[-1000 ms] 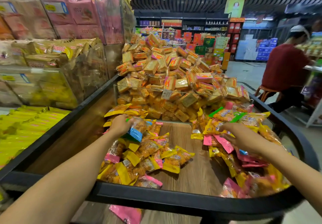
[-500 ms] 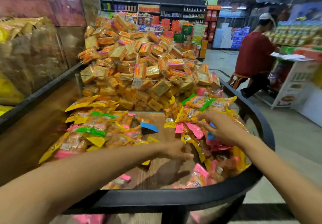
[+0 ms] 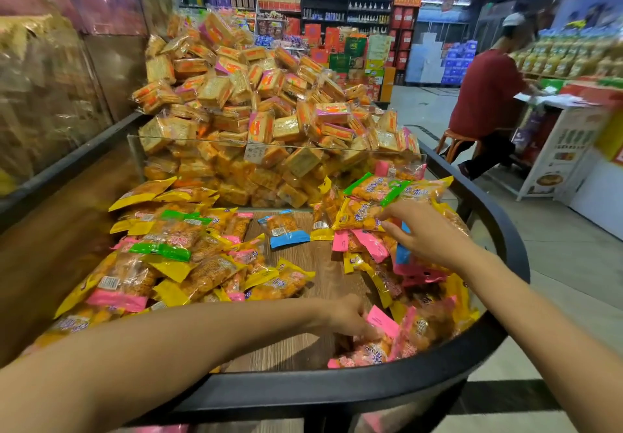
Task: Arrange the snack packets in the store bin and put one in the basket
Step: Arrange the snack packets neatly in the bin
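Note:
Snack packets with yellow, pink, green and blue ends lie in two heaps in the black-rimmed store bin (image 3: 337,387). The left heap (image 3: 175,257) is spread wide and the right heap (image 3: 377,217) lies along the right rim. A single blue-ended packet (image 3: 285,228) sits on the bare wood between them. My left hand (image 3: 347,318) reaches across to the near right corner, and its fingers close on a pink-ended packet (image 3: 382,321). My right hand (image 3: 424,233) rests on the right heap with fingers loosely bent, touching a yellow packet (image 3: 359,215). No basket is in view.
Behind a clear divider (image 3: 269,149) rises a tall mound of square orange biscuit packs (image 3: 256,102). Clear bins of goods (image 3: 47,95) stand on the left. A person in a red shirt (image 3: 485,95) sits on a stool at the right beside a counter.
My left hand has swept from the left heap across the bare wood to the near right corner and taken hold of a pink-ended packet. My right hand stays on the right heap.

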Tool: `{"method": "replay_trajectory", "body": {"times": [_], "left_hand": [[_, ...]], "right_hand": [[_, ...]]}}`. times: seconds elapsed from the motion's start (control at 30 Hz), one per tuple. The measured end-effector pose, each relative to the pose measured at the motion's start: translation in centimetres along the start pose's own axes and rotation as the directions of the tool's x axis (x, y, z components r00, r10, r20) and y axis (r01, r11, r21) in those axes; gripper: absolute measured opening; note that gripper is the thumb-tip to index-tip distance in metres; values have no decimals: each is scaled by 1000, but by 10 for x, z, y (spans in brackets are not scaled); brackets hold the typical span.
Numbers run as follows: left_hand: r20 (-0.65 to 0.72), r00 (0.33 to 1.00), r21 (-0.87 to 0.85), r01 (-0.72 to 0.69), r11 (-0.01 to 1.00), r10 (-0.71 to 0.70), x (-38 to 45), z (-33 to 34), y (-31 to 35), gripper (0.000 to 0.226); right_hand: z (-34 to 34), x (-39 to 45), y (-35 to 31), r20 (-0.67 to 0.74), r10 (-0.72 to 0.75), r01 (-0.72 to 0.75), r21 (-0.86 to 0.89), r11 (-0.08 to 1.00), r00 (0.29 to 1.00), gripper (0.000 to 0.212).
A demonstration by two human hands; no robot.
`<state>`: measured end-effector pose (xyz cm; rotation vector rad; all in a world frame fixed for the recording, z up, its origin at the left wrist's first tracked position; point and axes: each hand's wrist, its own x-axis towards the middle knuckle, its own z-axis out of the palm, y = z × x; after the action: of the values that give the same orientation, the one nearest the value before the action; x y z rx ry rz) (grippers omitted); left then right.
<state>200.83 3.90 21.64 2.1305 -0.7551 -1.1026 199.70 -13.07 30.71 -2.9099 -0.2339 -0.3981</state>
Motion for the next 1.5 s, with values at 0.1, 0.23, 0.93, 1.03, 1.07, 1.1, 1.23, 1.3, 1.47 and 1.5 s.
{"method": "replay_trajectory", "body": {"times": [0.1, 0.23, 0.93, 1.03, 1.07, 1.1, 1.23, 1.3, 1.47, 1.5], "left_hand": [[-43, 999, -14, 20, 1000, -20, -8, -9, 1, 21], [-126, 992, -88, -13, 996, 2, -29, -38, -2, 11], [-615, 787, -500, -343, 795, -47, -149, -145, -33, 7], [-596, 802, -506, -348, 789, -29, -150, -141, -28, 6], [-592, 806, -509, -352, 785, -22, -149, -140, -28, 6], [-592, 806, -512, -358, 781, -19, -149, -141, -28, 6], [-635, 772, -512, -396, 762, -25, -150, -144, -28, 27], [-661, 749, -522, -420, 743, -42, -151, -144, -28, 31], [-726, 687, -448, -423, 788, -44, -148, -146, -36, 28], [-732, 680, -441, -430, 787, -39, -148, -146, -37, 26]], "right_hand": [[-2, -4, -4, 14, 25, -25, -4, 1000, 1000, 26], [-1, -8, -12, 13, 26, -26, 19, 999, 1000, 26], [33, 75, -143, 52, 263, -202, 784, 587, 963, 43], [32, 75, -137, 131, 224, -218, 878, 427, 966, 35], [32, 75, -139, 126, 214, -206, 891, 406, 969, 34], [32, 74, -141, 100, 215, -182, 896, 405, 971, 35], [27, 74, -149, -17, 265, -97, 907, 409, 964, 40], [26, 73, -152, -7, 251, -96, 913, 397, 968, 38], [28, 72, -158, 56, 199, -129, 920, 371, 978, 39], [28, 72, -158, 46, 206, -123, 918, 377, 977, 40]]}}
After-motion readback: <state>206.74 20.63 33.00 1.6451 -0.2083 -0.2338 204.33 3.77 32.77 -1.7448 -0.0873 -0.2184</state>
